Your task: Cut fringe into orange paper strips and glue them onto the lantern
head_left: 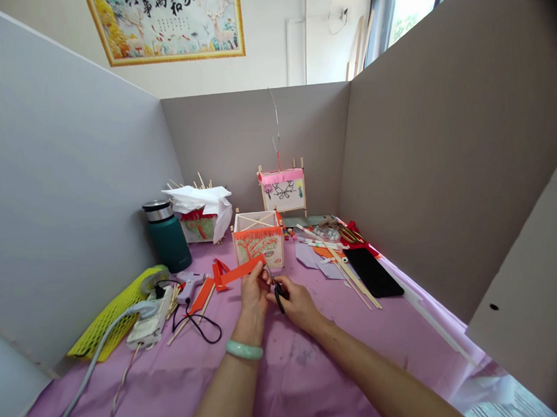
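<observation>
An orange strip (239, 273) sits at the left hand (253, 292), its right end between the fingers and the rest reaching out leftward above the worktop (287, 373). At its left end it meets a bent, folded orange-red piece (219, 271). The strip passes in front of the lower part of a paper-sided box (260, 243) with a fringed orange top edge, just beyond the hands.

The left hand is narrowed to a pinch, thumb and fingers together on the strip. The right hand (296, 302) is curled around the black handles of a pair of scissors (278, 294), whose blades point up and away toward the pinched end, close to the left fingertips; whether the blades touch the orange material is too small to tell.

Both forearms come in from the bottom edge and converge, so the hands meet near the middle, the right just beside the left. The left forearm, wearing a pale green bangle (243, 350), runs steeply forward; the right slants in from the lower right at a flatter angle.

Left of the hands lie a glue gun (190, 286) and a power strip (149, 321); to the right, thin wooden sticks (352, 279) lie beside a flat black slab (374, 272).
</observation>
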A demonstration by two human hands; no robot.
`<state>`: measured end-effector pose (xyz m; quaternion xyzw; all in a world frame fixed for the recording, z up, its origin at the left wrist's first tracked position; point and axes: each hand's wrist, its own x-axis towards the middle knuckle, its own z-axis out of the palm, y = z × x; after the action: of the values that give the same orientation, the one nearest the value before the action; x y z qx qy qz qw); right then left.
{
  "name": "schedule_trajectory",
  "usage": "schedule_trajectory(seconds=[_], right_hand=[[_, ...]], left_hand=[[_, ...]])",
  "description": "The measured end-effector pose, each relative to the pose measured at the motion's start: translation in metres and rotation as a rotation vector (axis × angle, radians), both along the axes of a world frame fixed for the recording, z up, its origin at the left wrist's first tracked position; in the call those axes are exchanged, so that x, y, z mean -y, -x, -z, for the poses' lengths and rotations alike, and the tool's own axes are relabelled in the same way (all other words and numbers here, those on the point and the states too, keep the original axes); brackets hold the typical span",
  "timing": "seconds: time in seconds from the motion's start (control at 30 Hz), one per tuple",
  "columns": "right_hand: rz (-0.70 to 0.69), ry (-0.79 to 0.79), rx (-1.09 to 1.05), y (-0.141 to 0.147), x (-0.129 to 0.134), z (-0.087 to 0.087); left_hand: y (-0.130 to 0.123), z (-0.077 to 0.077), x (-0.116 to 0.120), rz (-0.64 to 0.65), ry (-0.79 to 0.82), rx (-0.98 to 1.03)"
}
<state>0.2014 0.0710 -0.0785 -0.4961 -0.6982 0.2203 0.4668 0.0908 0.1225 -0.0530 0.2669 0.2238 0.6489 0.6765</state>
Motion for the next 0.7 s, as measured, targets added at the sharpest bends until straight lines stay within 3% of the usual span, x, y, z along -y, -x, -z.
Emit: schedule_trajectory(seconds=[0.7], right_hand=[[0.019, -0.020, 0.021, -0.0009, -0.0008, -0.0005]], left_hand=[[-0.0005, -0.0001, -0.0005, 0.005, 0.019, 0.024]])
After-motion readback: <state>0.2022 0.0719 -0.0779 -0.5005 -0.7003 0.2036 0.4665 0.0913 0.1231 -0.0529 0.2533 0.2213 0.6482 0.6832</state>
